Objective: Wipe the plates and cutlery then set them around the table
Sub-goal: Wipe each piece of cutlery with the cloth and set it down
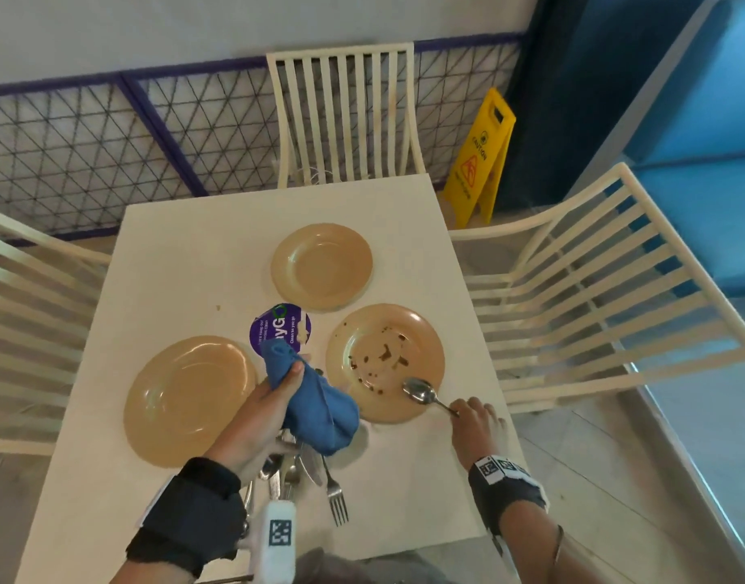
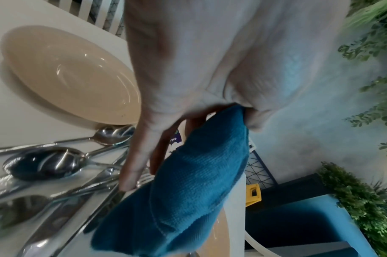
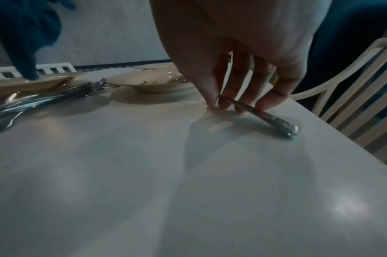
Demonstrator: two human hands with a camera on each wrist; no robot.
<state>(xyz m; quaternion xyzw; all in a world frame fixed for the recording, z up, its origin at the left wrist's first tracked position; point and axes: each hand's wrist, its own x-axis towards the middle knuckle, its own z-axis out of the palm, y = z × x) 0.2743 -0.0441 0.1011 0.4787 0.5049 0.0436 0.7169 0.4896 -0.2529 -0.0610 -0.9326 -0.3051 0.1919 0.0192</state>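
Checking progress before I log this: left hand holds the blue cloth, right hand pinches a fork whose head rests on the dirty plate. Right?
Not quite. The right hand pinches a spoon, not a fork, as the head view shows. Its bowl does rest on the dirty plate, and the left hand holds the blue cloth.

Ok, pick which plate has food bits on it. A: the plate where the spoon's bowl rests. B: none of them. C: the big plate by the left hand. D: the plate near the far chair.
A: the dirty plate carries dark crumbs and smears, and the spoon that the right hand pinches by its handle lies with its bowl on that plate's rim.
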